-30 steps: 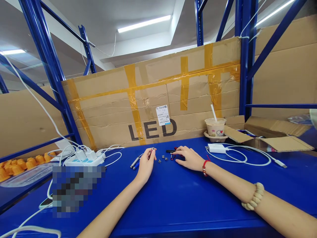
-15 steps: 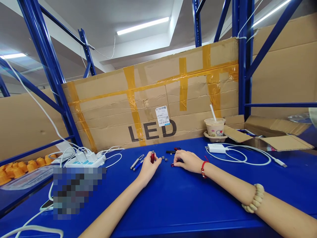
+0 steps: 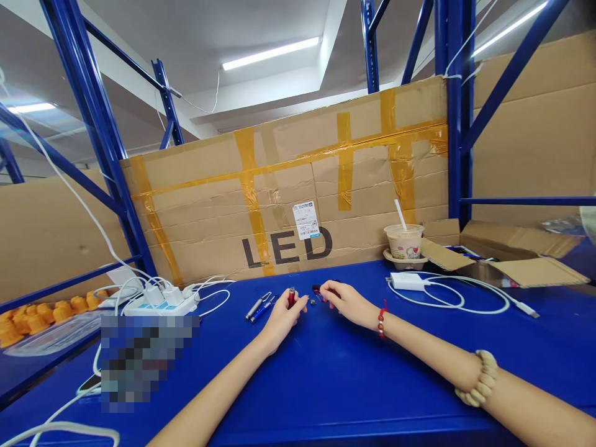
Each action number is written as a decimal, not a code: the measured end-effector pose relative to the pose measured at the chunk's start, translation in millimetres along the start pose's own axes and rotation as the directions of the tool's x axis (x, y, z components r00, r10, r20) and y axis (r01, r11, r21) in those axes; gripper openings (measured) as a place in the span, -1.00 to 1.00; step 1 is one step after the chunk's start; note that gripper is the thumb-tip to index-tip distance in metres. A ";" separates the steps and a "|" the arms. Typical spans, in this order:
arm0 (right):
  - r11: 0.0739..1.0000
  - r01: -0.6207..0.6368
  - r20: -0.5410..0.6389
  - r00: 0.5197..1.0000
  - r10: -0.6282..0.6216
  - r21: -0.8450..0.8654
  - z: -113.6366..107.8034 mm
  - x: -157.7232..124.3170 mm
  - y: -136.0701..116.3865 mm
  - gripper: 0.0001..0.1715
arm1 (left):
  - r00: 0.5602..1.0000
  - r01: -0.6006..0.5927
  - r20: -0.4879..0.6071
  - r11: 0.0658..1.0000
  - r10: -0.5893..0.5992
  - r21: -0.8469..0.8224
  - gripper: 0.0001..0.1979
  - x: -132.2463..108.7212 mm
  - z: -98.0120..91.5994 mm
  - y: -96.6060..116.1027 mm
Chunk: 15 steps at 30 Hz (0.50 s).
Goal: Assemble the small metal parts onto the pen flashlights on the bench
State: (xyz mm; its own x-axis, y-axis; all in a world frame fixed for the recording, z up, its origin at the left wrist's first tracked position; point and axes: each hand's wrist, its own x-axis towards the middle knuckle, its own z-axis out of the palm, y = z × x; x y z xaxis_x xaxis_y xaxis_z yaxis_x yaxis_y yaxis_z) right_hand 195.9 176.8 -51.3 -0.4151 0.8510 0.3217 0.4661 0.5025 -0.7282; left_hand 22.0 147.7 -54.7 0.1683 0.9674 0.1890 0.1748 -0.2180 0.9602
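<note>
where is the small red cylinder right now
In the head view, the small red cylinder is held in the left hand, near the picture's middle, right of the silver piece and blue piece on the table.

- Two hands on show: one left hand (image 3: 282,316), one right hand (image 3: 347,302)!
- One red cylinder (image 3: 291,298), and near it two slim pieces: one silver piece (image 3: 254,308), one blue piece (image 3: 261,311)!
- Small metal bits (image 3: 312,302) between the hands, too tiny to count!
- Two bracelets: one red bracelet (image 3: 381,323), one pale beaded bracelet (image 3: 480,381)!
- One cup (image 3: 403,242), one straw (image 3: 400,214), one charger (image 3: 406,282), one power strip (image 3: 161,307)!
- One label (image 3: 306,220), three printed letters (image 3: 284,249)!
- Three ceiling lights (image 3: 270,54) glowing!
- Orange pieces (image 3: 36,323), a real crowd, too overlapped to count!
</note>
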 end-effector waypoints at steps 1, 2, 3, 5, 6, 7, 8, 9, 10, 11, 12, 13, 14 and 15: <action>0.998 -0.009 0.017 1.000 0.008 0.061 1.5 0.6 -0.7 -0.70 | 1.000 -0.004 0.024 1.000 0.005 -0.018 -0.59 -0.7 0.3 1.4; 0.993 -0.022 0.028 0.999 0.019 0.120 2.7 1.1 -1.3 -0.68 | 0.999 -0.004 0.050 0.999 0.006 -0.038 -0.58 -1.6 0.6 3.0; 0.984 -0.034 0.034 0.999 0.028 0.178 3.6 1.6 -1.8 -0.66 | 0.997 0.003 0.078 0.998 0.002 -0.059 -0.58 -2.6 0.9 4.7; 0.957 -0.036 0.036 0.999 0.027 0.289 4.7 2.1 -3.1 -0.56 | 0.990 0.041 0.137 0.994 -0.027 -0.104 -0.58 -4.8 1.8 8.2; 0.942 -0.028 0.036 0.999 0.017 0.333 4.9 2.1 -4.0 -0.48 | 0.985 0.068 0.166 0.989 -0.046 -0.133 -0.58 -5.7 2.2 9.6; 0.930 -0.020 0.038 0.999 0.007 0.366 5.2 1.8 -5.0 -0.40 | 0.979 0.097 0.196 0.982 -0.064 -0.164 -0.57 -6.4 2.6 10.7; 0.922 -0.015 0.044 0.999 -0.003 0.386 5.5 1.4 -6.2 -0.34 | 0.971 0.121 0.225 0.973 -0.075 -0.196 -0.56 -6.9 2.9 11.3; 0.918 -0.009 0.055 0.998 -0.014 0.396 5.9 0.8 -7.4 -0.31 | 0.964 0.140 0.253 0.964 -0.081 -0.226 -0.55 -7.1 3.0 11.4; 0.918 -0.005 0.072 0.997 -0.026 0.397 6.5 0.0 -8.5 -0.29 | 0.957 0.153 0.279 0.955 -0.079 -0.254 -0.55 -7.3 3.0 11.2; 0.919 -0.001 0.099 0.994 -0.042 0.394 7.1 -0.8 -9.5 -0.30 | 0.951 0.157 0.302 0.948 -0.070 -0.277 -0.54 -7.3 2.8 10.8; 0.921 0.005 0.132 0.989 -0.061 0.391 7.8 -1.6 -10.2 -0.31 | 0.945 0.158 0.323 0.943 -0.058 -0.294 -0.54 -7.3 2.5 10.1; 0.921 0.011 0.166 0.983 -0.083 0.390 8.4 -2.2 -10.6 -0.32 | 0.939 0.156 0.341 0.938 -0.044 -0.310 -0.54 -7.3 2.0 9.3; 0.920 0.017 0.199 0.974 -0.103 0.392 9.0 -2.7 -10.9 -0.34 | 0.934 0.152 0.356 0.936 -0.031 -0.319 -0.54 -7.4 1.5 8.6; 0.918 0.023 0.219 0.969 -0.119 0.396 9.4 -2.9 -11.1 -0.37 | 0.932 0.152 0.362 0.932 -0.024 -0.329 -0.55 -7.4 0.9 7.9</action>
State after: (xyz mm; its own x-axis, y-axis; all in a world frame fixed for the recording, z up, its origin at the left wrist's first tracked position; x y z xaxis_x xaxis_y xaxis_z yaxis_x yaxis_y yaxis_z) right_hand 184.6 167.3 -49.8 -0.6281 0.7313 0.2657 0.1086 0.4205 -0.9008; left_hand 23.0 138.7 -48.8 0.5039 0.8602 0.0785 -0.1304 -0.0141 0.9914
